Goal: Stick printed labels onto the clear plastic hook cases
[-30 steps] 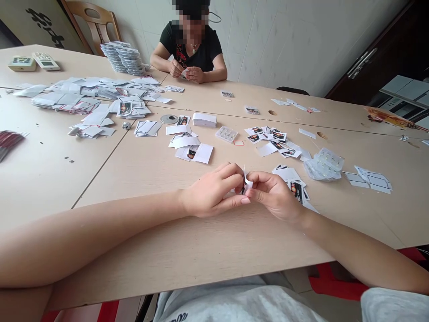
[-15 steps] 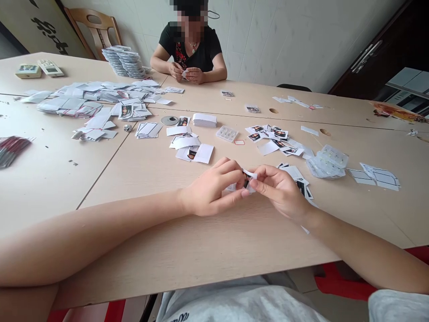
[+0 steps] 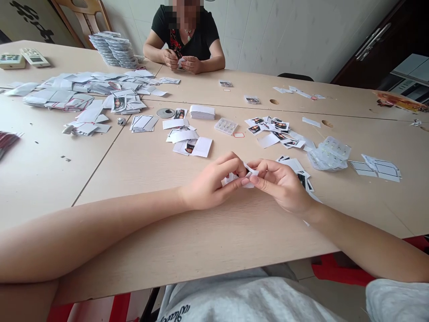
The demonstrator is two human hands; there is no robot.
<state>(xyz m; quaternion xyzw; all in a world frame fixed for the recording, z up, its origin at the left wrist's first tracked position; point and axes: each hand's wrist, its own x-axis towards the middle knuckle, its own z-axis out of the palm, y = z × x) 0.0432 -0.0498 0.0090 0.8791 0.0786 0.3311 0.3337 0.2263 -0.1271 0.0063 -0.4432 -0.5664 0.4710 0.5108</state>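
Note:
Just above the table, my left hand [image 3: 214, 182] and my right hand [image 3: 284, 187] meet with closed fingers around a small black-and-white printed card [image 3: 250, 169]. Its white edge sticks up between the fingertips. A clear plastic piece [image 3: 229, 179], perhaps a small case, shows under my left fingers, mostly hidden. My right thumb and fingers pinch the card's right end. Beyond my right hand lies a loose pile of printed cards [image 3: 295, 165], and past my left hand another heap of white cards [image 3: 202, 146].
A person [image 3: 186, 38] across the table [image 3: 161, 250] handles a small item. Clear plastic cases [image 3: 330, 154] lie at right, one flat case [image 3: 226, 126] mid-table. A big heap of white packets [image 3: 67, 91] and stacked packs [image 3: 112, 49] are at left. A white card stack [image 3: 202, 112] stands further back.
The card between my hands has tilted, so less of its printed face shows and its white edge stands out. My fingers have closed in slightly. The whole view has shifted a little.

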